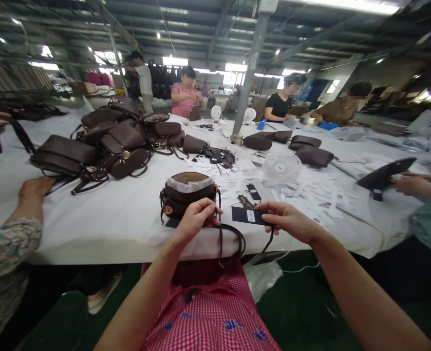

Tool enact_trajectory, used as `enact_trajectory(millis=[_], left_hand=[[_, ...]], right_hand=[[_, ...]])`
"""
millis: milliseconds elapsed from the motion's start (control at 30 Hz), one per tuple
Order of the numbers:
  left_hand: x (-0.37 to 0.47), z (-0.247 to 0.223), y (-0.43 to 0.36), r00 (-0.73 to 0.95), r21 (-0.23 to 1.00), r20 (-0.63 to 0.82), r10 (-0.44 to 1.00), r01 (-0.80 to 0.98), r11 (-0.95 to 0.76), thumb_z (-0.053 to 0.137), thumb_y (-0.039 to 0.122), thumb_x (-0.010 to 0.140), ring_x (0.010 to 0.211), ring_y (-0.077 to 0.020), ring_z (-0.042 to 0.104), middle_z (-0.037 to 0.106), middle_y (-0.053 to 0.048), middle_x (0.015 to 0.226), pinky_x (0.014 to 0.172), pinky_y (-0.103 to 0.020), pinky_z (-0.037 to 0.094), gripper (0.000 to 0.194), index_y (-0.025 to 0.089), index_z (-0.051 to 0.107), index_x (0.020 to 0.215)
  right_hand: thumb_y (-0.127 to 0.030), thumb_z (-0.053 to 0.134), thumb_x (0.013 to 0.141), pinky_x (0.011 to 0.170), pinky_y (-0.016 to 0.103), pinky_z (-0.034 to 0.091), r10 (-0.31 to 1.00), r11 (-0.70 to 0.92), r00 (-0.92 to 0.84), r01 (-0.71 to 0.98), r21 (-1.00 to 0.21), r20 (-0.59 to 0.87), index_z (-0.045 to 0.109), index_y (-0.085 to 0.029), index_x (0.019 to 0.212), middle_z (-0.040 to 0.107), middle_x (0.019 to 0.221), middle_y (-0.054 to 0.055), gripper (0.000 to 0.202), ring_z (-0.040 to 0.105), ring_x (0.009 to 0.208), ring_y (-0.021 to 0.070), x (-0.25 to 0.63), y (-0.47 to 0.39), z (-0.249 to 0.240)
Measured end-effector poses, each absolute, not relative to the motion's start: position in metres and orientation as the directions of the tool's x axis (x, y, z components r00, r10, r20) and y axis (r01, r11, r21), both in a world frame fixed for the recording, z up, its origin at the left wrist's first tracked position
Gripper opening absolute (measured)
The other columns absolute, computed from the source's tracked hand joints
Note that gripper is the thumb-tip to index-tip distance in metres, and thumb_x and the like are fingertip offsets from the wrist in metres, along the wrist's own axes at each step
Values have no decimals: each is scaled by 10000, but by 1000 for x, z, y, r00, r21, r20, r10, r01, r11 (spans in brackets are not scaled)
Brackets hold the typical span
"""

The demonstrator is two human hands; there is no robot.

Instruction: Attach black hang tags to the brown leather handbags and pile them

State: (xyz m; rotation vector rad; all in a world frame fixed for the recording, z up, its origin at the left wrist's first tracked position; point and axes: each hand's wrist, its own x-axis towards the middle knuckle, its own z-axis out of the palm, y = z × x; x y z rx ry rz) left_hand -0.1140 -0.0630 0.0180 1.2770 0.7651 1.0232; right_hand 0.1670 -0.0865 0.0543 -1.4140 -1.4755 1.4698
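Observation:
Right in front of me a small dark brown bag (186,197) stands upright on the white table, its top open and white lining paper showing inside. My left hand (200,215) is closed in a pinch on the bag's thin brown strap (233,227), at the bag's right side. Between the thumb and fingers of my right hand (283,219) is a black tag (241,215) with a white label, held flat and pointing left. A dark cord hangs below that hand. Another black tag (253,191) lies just beyond.
Brown bags (123,139) are heaped at the left; more lie at the back right. A white fan (281,168) stands beyond my right hand, among white paper strips (325,195). Other people's hands reach in at both sides. A pole (250,73) rises behind.

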Motion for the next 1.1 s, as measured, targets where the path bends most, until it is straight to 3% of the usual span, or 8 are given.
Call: enact_trajectory(millis=[233,367,467,567,667,733,900,1100], left_hand=[[-21,74,13,455,934,318,832,-300,-193,551,348,884,741,-108,643,693,-71,869,689,-215,477,233,125,571,820],[11,59,44,386,971,238,891,-77,-226,562,224,853,845,-151,639,683,-108,984,786,-278,481,133,114,599,916],[16,22,33,300,970,196,934,81,-229,660,178,758,1003,-201,609,563,-163,1303,901,-335,453,423,133,567,1168],[5,-11,-5,390,997,63,919,-61,-42,612,342,821,985,-206,622,521,-172,1349,834,-336,474,448,155,541,1222],[-18,-27,-52,627,904,-76,775,-285,320,524,552,844,894,-201,647,619,-167,1166,730,-309,480,518,147,565,1164],[-39,-29,-78,706,850,-69,705,-329,412,607,561,788,802,-172,642,649,-129,1039,673,-264,456,541,156,578,1146],[-104,-30,-114,535,964,-138,833,-120,237,575,408,841,572,-83,467,531,12,642,558,-203,355,284,133,636,809],[-169,-26,-134,273,914,185,944,305,-267,581,237,838,887,-155,552,608,-47,958,804,-249,419,160,162,645,711]], right_hand=[[-426,753,729,445,172,458,912,-324,-190,203,-924,-362,619,-187,1074,638,725,-5,440,601,553,95,217,-134,43],[-430,771,712,413,171,459,925,-345,-126,113,-932,-358,632,-203,1062,614,721,-19,440,592,534,94,226,-149,27],[-392,796,699,453,181,508,953,-304,-20,-28,-952,-303,624,-224,1097,605,727,-22,465,620,580,106,220,-145,17],[-356,842,641,531,207,569,973,-168,130,-171,-971,-191,618,-256,1107,623,761,-22,526,654,651,126,199,-130,10],[-366,846,627,572,225,589,979,-29,190,-242,-970,-77,613,-272,1080,634,759,-32,518,663,660,129,163,-114,6],[-377,832,646,602,253,600,986,4,160,-243,-970,-36,605,-271,1078,649,775,-28,500,671,663,136,135,-107,2],[-396,787,701,634,326,620,999,-37,28,-167,-985,-42,581,-267,1136,673,832,-1,498,701,708,190,90,-107,-13],[-443,724,749,724,395,618,997,-36,-59,131,-991,-44,583,-265,1172,684,1004,64,480,693,879,254,70,-113,-30]])
